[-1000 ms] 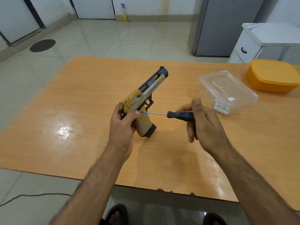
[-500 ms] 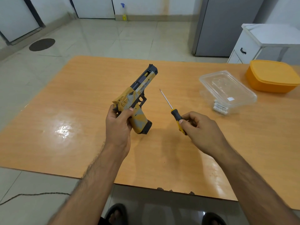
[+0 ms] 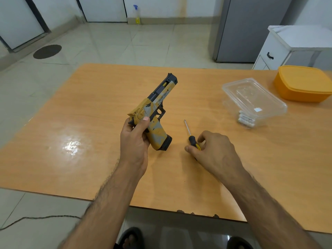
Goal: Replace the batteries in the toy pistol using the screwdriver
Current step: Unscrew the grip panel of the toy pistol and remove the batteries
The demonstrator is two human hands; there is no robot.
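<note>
Toy pistol (image 3: 154, 112) sits upright in my left hand (image 3: 135, 139), fingers wrapped round the rear of the frame, grip pointing down just above the surface (image 3: 93, 108). A second ago the screwdriver (image 3: 191, 136) tip was at the grip; now I've pulled it away and lowered it to the surface, my right hand (image 3: 213, 151) pinching its handle loosely. I judge the screw is out or loosened, so opening the battery cover comes next. Fresh batteries (image 3: 246, 120) wait in the clear container (image 3: 255, 99), with the orange box (image 3: 303, 83) beyond.
</note>
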